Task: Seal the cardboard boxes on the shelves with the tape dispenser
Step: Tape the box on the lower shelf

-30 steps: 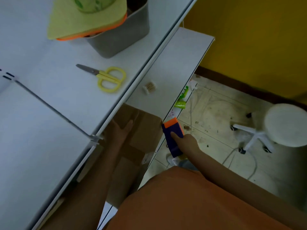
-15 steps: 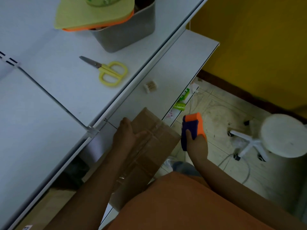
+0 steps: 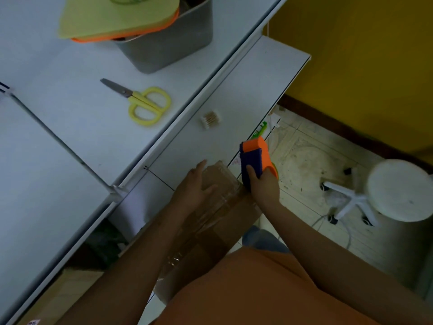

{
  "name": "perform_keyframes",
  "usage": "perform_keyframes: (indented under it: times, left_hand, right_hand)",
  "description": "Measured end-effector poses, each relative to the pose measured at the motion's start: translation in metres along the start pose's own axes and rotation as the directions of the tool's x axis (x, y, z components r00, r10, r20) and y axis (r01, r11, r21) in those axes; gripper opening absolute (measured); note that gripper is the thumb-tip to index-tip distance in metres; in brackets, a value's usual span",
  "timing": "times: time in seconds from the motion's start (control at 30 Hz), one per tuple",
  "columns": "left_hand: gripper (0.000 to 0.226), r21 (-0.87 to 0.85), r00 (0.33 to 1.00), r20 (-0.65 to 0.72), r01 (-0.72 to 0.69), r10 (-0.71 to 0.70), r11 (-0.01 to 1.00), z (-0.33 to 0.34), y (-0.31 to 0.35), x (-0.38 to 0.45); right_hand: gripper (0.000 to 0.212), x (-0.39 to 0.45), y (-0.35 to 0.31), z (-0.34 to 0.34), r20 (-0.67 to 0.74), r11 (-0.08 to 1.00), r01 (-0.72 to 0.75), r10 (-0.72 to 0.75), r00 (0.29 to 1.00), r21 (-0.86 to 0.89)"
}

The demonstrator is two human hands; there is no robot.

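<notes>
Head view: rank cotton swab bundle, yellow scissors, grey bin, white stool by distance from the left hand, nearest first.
From the left hand, resting on the cardboard box:
1. Cotton swab bundle, just beyond it on the lower shelf.
2. Yellow scissors, up-left on the upper shelf.
3. Grey bin and white stool: too close to call.

Taped brown cardboard box (image 3: 225, 207) juts off shelf (image 3: 234, 109); orange-purple tape dispenser (image 3: 254, 158) beside it.

top shelf (image 3: 58, 95): white; yellow scissors (image 3: 143, 102) and a gray bin (image 3: 168, 45) sit on it
lower shelf (image 3: 246, 95): white; a small bundle of sticks (image 3: 211, 118) and the cardboard box (image 3: 225, 207)
floor (image 3: 302, 160): dirty tiles; a white stool (image 3: 398, 191)
</notes>
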State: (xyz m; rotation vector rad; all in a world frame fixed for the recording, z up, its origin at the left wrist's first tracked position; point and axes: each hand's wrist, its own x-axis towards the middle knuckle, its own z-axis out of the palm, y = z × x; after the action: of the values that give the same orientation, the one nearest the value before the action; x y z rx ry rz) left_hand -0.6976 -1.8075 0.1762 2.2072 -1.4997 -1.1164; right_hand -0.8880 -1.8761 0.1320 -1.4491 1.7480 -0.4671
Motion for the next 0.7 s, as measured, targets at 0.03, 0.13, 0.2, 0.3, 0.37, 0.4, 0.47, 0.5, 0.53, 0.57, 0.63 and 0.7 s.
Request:
perform_keyframes:
  times: [0.03, 0.13, 0.2, 0.3, 0.37, 0.4, 0.47, 0.5, 0.53, 0.57, 0.63, 0.7]
  left_hand:
    - [0.082, 0.001, 0.999, 0.013, -0.052, 0.052, 0.999, -0.001, 0.003, 0.004]
    - [0.072, 0.041, 0.980, 0.033, -0.199, 0.198, 0.979, -0.001, 0.014, 0.022]
    - [0.047, 0.111, 0.962, 0.073, -0.271, 0.264, 0.956, 0.000, 0.019, 0.036]
    - [0.020, 0.200, 0.966, 0.136, -0.243, 0.219, 0.949, -0.002, 0.024, 0.053]
    - [0.023, 0.192, 0.974, 0.158, -0.189, 0.160, 0.963, -0.004, 0.024, 0.060]
    - [0.026, 0.160, 0.976, 0.167, -0.165, 0.138, 0.973, -0.005, 0.021, 0.062]
    - [0.032, 0.063, 0.979, 0.178, -0.116, 0.103, 0.991, -0.002, 0.014, 0.064]
    - [0.032, 0.023, 0.980, 0.179, -0.092, 0.087, 0.995, 0.000, 0.012, 0.063]
    - [0.032, -0.015, 0.982, 0.175, -0.074, 0.075, 0.997, 0.002, 0.010, 0.064]
    - [0.035, -0.041, 0.983, 0.175, -0.051, 0.057, 0.998, 0.003, 0.010, 0.065]
    - [0.041, -0.106, 0.983, 0.182, -0.014, 0.033, 0.994, 0.005, 0.009, 0.070]
    - [0.044, -0.174, 0.980, 0.200, 0.034, 0.002, 0.984, 0.005, 0.010, 0.073]
  right_hand:
    - [0.044, 0.002, 0.002, 0.001, 0.001, 1.000, -0.010, 0.010, 1.000, 0.016]
    - [0.044, 0.004, 0.002, -0.001, 0.015, 0.999, -0.010, 0.009, 1.000, 0.054]
    - [0.041, 0.005, 0.001, -0.001, 0.026, 0.997, -0.007, 0.005, 1.000, 0.081]
    - [0.035, 0.009, 0.004, 0.000, 0.061, 0.997, -0.033, 0.028, 0.998, 0.071]
    - [0.034, 0.011, 0.007, 0.001, 0.073, 0.996, -0.051, 0.046, 0.996, 0.071]
    - [0.036, 0.011, 0.008, 0.000, 0.076, 0.995, -0.061, 0.056, 0.996, 0.075]
    - [0.037, 0.011, 0.009, -0.001, 0.084, 0.995, -0.070, 0.064, 0.994, 0.075]
    - [0.037, 0.012, 0.009, -0.001, 0.090, 0.995, -0.073, 0.066, 0.994, 0.071]
    - [0.038, 0.011, 0.009, -0.002, 0.096, 0.995, -0.074, 0.068, 0.993, 0.066]
    - [0.038, 0.012, 0.009, -0.002, 0.102, 0.995, -0.074, 0.067, 0.993, 0.066]
    - [0.038, 0.011, 0.010, -0.003, 0.101, 0.995, -0.070, 0.062, 0.993, 0.078]
    - [0.036, 0.010, 0.009, -0.006, 0.107, 0.993, -0.078, 0.069, 0.992, 0.085]
